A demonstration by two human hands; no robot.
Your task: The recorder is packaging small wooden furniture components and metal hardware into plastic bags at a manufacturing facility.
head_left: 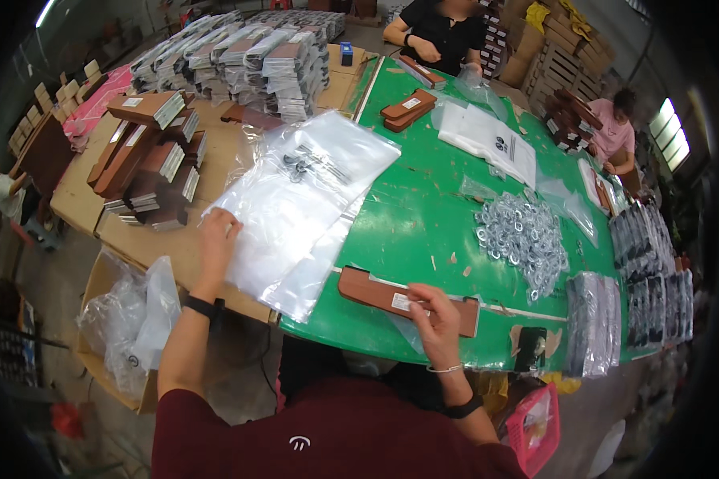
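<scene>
A stack of clear plastic bags [276, 247] with dark printing lies across the cardboard and the green table. At its left edge, my left hand [218, 233] is closed, fingertips pinching the edge of a bag. Close to the table's front edge rests a long reddish-brown bundle of flat pieces [367, 289] with a white label and dark ends. My right hand [435, 315] is over its right part, fingers bent but apart. Whether the palm touches the bundle is hidden. A bit of clear plastic shows under the bundle.
Metal rings [523, 239] are heaped on the green table [407, 215]. Brown bundles [148, 160] are stacked at left, wrapped ones [591, 323] at right. A dark phone-like object [529, 349] lies by the front edge. A box of plastic [128, 335] stands below left. Two people work across the table.
</scene>
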